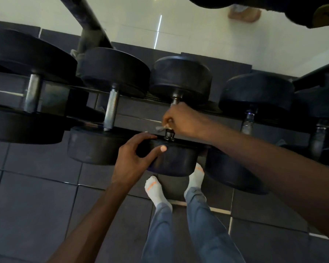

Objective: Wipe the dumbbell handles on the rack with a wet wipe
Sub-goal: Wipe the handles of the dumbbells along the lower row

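Observation:
Several black round-headed dumbbells lie across a dark rack [133,106] in front of me. My right hand [180,119] is wrapped around the handle of the middle dumbbell [180,76], and a scrap of pale wet wipe [160,128] pokes out under its fingers. Most of that handle is hidden by the hand; only its two ends show. My left hand [136,154] holds the near head [175,160] of the same dumbbell, thumb on its side, fingers over its top edge.
A dumbbell with a bare knurled steel handle [112,109] sits just left, another handle [33,93] further left, and two more dumbbells [254,92] to the right. Dark floor tiles and my own feet [154,190] lie below. A rack post [87,21] slants up behind.

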The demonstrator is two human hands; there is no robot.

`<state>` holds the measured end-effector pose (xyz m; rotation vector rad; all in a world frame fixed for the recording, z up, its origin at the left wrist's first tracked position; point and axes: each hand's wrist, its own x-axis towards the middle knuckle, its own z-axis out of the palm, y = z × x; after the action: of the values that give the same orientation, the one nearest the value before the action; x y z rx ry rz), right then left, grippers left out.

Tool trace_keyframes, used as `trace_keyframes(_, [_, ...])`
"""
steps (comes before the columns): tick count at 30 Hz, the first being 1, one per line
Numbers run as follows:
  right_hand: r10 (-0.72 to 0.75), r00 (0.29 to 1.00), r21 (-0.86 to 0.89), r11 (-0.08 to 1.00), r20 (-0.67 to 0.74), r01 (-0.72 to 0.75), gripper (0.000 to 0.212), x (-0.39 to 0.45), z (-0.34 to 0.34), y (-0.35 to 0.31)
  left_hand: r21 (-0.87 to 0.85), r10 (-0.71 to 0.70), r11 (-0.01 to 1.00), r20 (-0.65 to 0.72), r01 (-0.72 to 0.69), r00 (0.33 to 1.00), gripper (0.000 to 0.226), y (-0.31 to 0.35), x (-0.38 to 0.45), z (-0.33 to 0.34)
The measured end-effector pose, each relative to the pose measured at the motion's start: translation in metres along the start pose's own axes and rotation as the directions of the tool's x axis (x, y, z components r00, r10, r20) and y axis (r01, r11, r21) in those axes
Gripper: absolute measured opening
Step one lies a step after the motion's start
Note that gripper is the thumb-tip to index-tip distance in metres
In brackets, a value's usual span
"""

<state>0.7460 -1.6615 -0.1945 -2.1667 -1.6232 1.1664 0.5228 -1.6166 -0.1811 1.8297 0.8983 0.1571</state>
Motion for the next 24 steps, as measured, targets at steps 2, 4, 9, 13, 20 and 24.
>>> trace_keyframes(2, [0.018, 0.989, -0.216, 0.976, 0.150, 0.015, 0.011, 0.011, 0.006, -0.026, 0.002, 0.007, 1.000, -0.001, -0.007, 1.000, 0.045, 0.000, 0.001, 0.001])
trace_keyframes(4, [0.064, 0.964, -0.323, 0.946, 0.259, 0.023, 0.010, 0.018, 0.010, -0.044, -0.001, 0.006, 1.000, -0.007, -0.006, 1.000, 0.046, 0.000, 0.001, 0.001])
trace_keyframes(9, [0.062, 0.948, -0.339, 0.940, 0.312, 0.050, 0.013, 0.024, 0.001, -0.043, 0.004, 0.021, 1.000, -0.004, -0.021, 1.000, 0.042, 0.002, 0.001, 0.000])
trace_keyframes(13, [-0.068, 0.966, -0.160, 0.981, 0.249, 0.110, 0.024, 0.008, -0.006, -0.017, 0.015, 0.026, 1.000, 0.012, -0.026, 1.000, 0.046, 0.000, 0.000, -0.001])
trace_keyframes(20, [0.196, 0.975, 0.587, 0.804, -0.104, -0.099, 0.020, -0.069, -0.013, 0.052, 0.079, 0.149, 0.986, -0.048, -0.145, 0.988, 0.031, 0.042, -0.001, 0.016])
trace_keyframes(24, [0.395, 0.896, 0.786, 0.612, -0.201, -0.094, 0.020, -0.119, -0.010, 0.082, 0.027, 0.205, 0.978, 0.021, -0.205, 0.979, 0.025, 0.077, 0.000, 0.060])
